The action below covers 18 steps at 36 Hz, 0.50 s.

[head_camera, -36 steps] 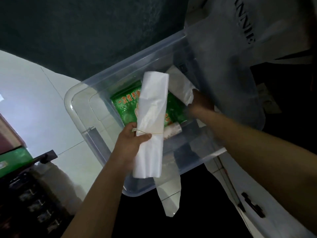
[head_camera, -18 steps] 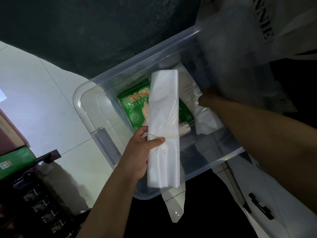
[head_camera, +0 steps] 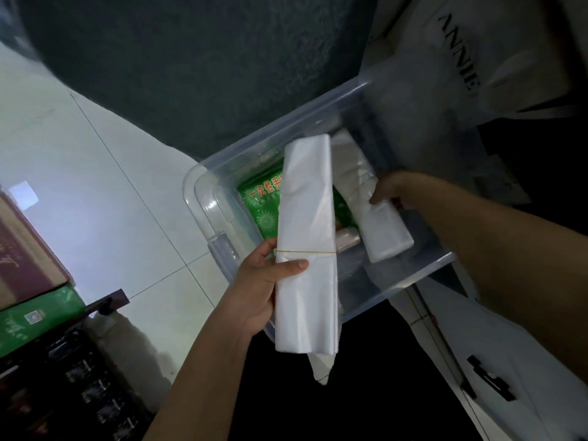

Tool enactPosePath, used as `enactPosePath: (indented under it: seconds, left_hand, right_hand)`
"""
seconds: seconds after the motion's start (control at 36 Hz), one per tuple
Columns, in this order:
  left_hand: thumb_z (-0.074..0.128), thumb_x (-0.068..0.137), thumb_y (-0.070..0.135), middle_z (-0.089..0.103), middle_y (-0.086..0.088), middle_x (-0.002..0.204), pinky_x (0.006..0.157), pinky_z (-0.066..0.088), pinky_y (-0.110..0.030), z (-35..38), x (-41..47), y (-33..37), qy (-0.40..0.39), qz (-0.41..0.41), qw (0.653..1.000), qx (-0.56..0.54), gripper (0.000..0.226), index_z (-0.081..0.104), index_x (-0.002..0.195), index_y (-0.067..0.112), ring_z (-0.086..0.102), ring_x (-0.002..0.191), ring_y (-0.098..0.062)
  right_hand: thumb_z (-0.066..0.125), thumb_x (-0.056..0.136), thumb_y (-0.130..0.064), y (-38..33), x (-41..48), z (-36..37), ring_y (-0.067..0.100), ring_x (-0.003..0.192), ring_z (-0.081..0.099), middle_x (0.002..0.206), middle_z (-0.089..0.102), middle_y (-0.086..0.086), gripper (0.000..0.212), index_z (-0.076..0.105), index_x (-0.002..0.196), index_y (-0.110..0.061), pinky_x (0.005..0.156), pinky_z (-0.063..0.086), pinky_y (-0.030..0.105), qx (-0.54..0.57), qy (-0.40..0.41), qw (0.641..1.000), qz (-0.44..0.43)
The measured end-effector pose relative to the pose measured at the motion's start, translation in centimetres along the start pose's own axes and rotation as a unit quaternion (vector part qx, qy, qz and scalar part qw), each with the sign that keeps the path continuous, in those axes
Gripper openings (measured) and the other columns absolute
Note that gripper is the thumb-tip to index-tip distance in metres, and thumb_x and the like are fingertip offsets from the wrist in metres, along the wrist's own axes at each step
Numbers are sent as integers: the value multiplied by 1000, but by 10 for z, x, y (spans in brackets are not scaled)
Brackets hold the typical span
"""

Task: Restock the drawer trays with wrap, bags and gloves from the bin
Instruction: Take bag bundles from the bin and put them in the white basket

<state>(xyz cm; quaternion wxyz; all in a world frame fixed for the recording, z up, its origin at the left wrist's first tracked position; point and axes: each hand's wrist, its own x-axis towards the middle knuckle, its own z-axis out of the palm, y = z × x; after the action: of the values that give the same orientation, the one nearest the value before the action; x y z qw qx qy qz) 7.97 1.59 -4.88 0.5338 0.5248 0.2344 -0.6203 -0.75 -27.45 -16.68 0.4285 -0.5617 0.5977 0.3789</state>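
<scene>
Bags: banded stack (head_camera: 307,246) at frame centre, clamped in left hand (head_camera: 257,291), thumb just below the rubber band, held above the bin (head_camera: 222,246). Right hand (head_camera: 393,194) inside the bin, fingers closed on a second white pack (head_camera: 383,230). Green glove pack (head_camera: 264,202) lies on the bin floor, partly hidden. Judgement: lift the second pack straight up, gripping mid-length so it does not sag. Bin wall stands close at right; open room lies over the tiled floor (head_camera: 95,186), left of frame. Drawer trays not in view.

Bundle (head_camera: 307,243) in the left hand (head_camera: 257,291) blocks mid-bin (head_camera: 203,186); the bin's near-right corner is open.
</scene>
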Motion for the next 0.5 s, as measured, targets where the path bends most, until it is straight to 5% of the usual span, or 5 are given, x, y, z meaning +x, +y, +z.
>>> enactPosePath:
  seconds: [0.08,0.17,0.28,0.42,0.5]
  left_hand:
    - [72,73,-11,73,-17,117,87,59,-45,3,-25,17,-13,11,1000,3,60,58,127,8,70,99,-32]
    - [73,72,-10,71,-17,120,91,57,-47,7,-50,38,-34,27,999,13,66,55,132,9,67,111,-36]
    - [79,65,-3,74,-12,117,80,61,-38,17,-77,67,-72,51,995,48,72,57,131,13,71,106,-29]
    - [82,63,0,74,-9,115,82,60,-39,46,-92,88,-132,61,984,101,72,60,129,16,72,104,-27]
    - [84,62,-1,74,-8,114,81,61,-41,69,-95,91,-164,72,975,132,69,62,125,18,72,102,-26]
  right_hand:
    - [70,84,1,10,-49,-14,40,112,58,124,60,24,52,51,132,3,89,52,50,55,8,998,-9]
    - [70,79,9,23,-111,-26,30,79,64,90,66,15,46,61,123,-1,55,58,33,134,27,989,-52]
    - [73,73,12,50,-190,-34,38,100,66,111,68,23,49,65,119,-4,86,56,53,203,96,967,-124]
    - [77,73,8,99,-279,-39,29,92,71,104,74,10,36,71,99,-17,84,57,46,294,141,929,-177]
    - [77,75,5,128,-320,-41,24,86,74,96,77,5,37,73,98,-23,69,59,37,340,147,908,-196]
